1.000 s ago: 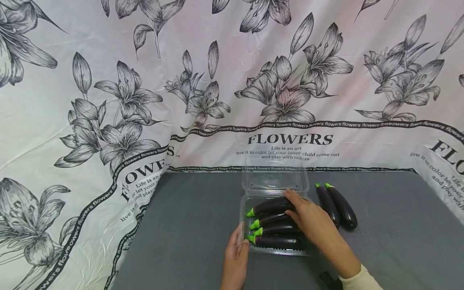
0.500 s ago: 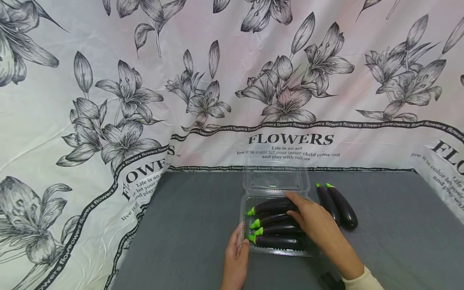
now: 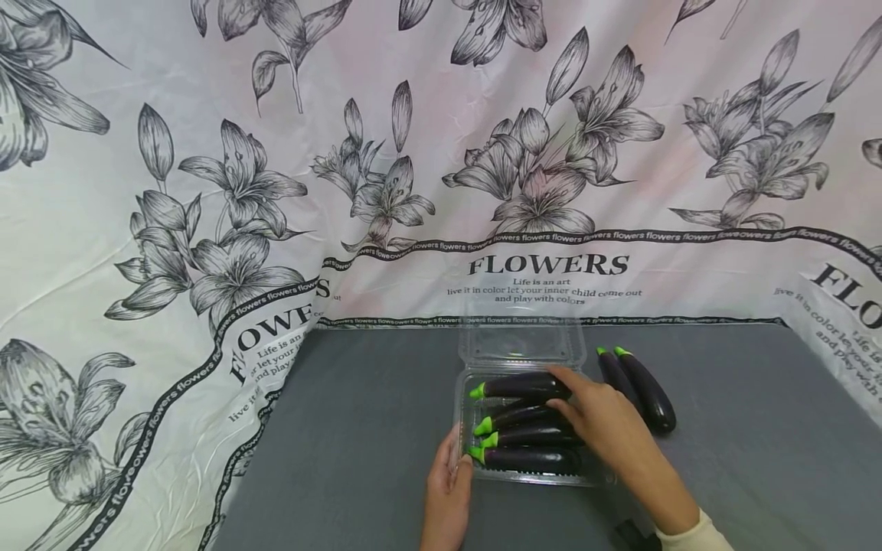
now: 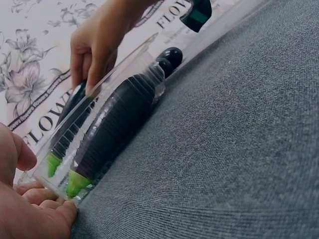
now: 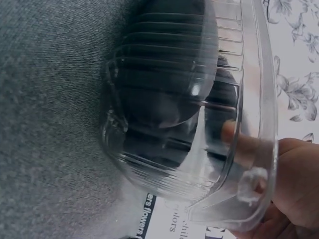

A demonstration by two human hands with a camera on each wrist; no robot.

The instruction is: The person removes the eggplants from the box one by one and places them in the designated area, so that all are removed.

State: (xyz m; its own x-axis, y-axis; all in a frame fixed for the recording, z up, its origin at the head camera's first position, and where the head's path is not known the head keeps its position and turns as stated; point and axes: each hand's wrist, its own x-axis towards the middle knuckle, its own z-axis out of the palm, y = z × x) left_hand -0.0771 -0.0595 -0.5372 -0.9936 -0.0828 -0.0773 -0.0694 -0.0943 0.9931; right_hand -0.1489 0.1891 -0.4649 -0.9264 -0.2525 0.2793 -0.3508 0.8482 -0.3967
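Observation:
A clear plastic clamshell container (image 3: 459,413) sits on the grey cloth, its lid (image 3: 524,342) tipped open toward the back. Several dark eggplants (image 3: 527,459) lie side by side in it, green stems to the left. My left hand (image 3: 448,486) grips the container's left side near the front corner, thumb at the rim. At the back of the container, my right hand (image 3: 609,425) holds the blunt end of the rearmost eggplant (image 3: 517,386) between thumb and fingers. From the right wrist view, the right thumb (image 5: 237,137) shows through the clear wall.
Two more eggplants (image 3: 644,390) lie on the grey cloth (image 3: 358,428) right of the container, stems toward the back. Behind the table hangs a flower-printed curtain (image 3: 386,283). A black strap-like piece (image 3: 634,534) is by the right wrist.
The rearmost eggplant has turned more level, its stem end shifting backward, and a wider gap shows in front of it. The right hand stays on it; the left hand keeps its place.

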